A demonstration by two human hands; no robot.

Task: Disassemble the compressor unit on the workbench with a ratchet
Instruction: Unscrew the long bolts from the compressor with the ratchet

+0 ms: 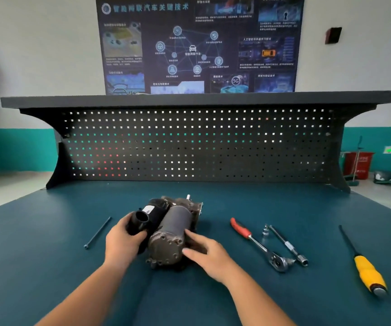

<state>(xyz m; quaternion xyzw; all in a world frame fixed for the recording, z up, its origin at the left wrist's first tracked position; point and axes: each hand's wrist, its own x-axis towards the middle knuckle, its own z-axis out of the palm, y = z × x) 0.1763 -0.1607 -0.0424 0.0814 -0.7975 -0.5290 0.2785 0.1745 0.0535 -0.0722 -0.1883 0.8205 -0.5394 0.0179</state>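
We face a pale wall (36,55) with a teal band (18,149) along its lower part, and a large dark poster (199,43) of diagrams and blurred text hangs at its middle. Below it the desk (48,267) spreads wide under a deep blue-green mat. At the back of the desk stands a black pegboard (199,144) with a dark shelf (199,98) across its top. On the floor at the far right we see a red bin (356,164).

The compressor unit (173,222) lies on its side at the middle of the desk, with its grey metal cylinder end toward us. Our left hand (121,243) grips the black tube end on the unit's left side, fingers curled round it. Our right hand (209,255) rests against the right of the grey cylinder with its fingers laid nearly straight, holding nothing.

At the far right of the mat a yellow-handled screwdriver (363,264) lies alone. The red-handled ratchet (258,244) lies between it and the unit, untouched. An extension bar (287,244) lies just beside the ratchet, its near end close to the ratchet's head. Left of the unit a long dark bolt (98,232) lies apart. A small socket (265,231) stands by the bar's far end.
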